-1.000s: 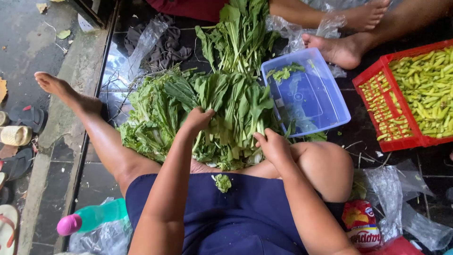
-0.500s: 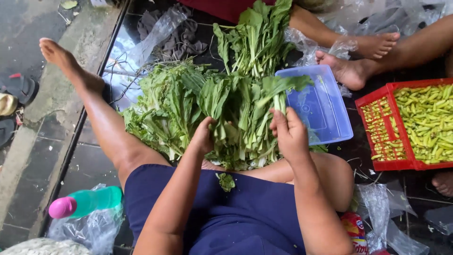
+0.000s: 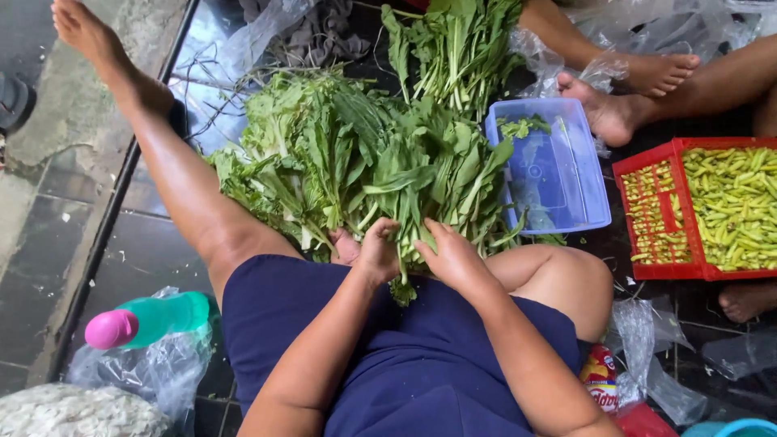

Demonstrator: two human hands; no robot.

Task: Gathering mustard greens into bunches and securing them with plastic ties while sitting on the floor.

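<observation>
Both hands meet at the lap: the left hand (image 3: 374,252) and right hand (image 3: 450,257) each close their grip around the stems of one bunch of long-stemmed green leafy vegetables (image 3: 364,166). Beyond lie one blue plastic tub (image 3: 558,182) and one red plastic crate (image 3: 660,214) of green chillies (image 3: 732,202).

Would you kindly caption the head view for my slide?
Left hand and right hand gather a bunch of leafy greens beside a blue tub.
</observation>
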